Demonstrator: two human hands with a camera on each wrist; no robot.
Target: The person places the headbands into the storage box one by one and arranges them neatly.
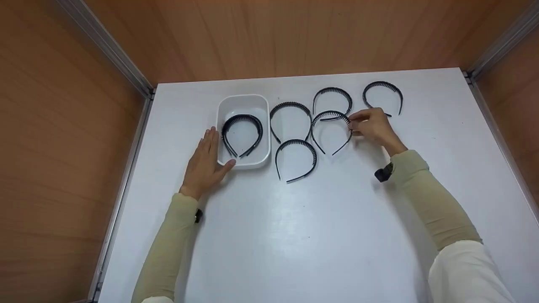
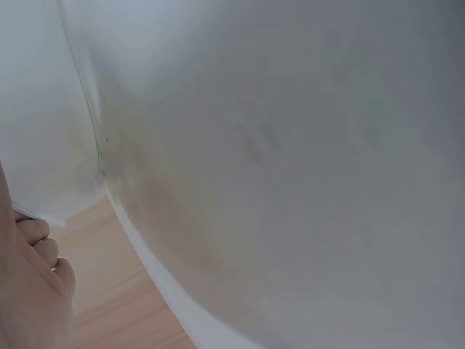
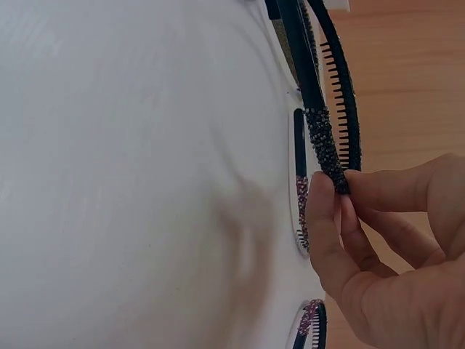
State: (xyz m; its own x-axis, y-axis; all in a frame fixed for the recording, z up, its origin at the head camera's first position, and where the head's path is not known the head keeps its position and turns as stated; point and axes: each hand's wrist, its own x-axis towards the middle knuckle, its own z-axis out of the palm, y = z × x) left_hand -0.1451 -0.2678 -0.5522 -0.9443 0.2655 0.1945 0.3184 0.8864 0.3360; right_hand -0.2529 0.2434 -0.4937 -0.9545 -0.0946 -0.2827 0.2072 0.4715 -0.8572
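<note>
In the head view my left hand [image 1: 203, 168] touches the left side of a white plastic container [image 1: 243, 97], its fingers straight and the thumb at the front corner. Black toothed headbands [image 1: 257, 122] lie overlapped inside that container. My right hand [image 1: 375, 128] pinches one side of a black headband [image 1: 332, 112] between thumb and fingers. Up close in the right wrist view, this headband shows a dark glittery, beaded section at the fingertips. Only part of the left hand shows in the left wrist view, where a blurred pale surface fills most of the picture.
Between the container and the right hand lie two headbands, one farther back [image 1: 290, 103] and one nearer [image 1: 295, 142]. Another headband [image 1: 332, 89] is behind the held one, and one more [image 1: 383, 83] lies at the back right. Wooden panels [image 1: 273, 38] border the white table [image 1: 286, 252].
</note>
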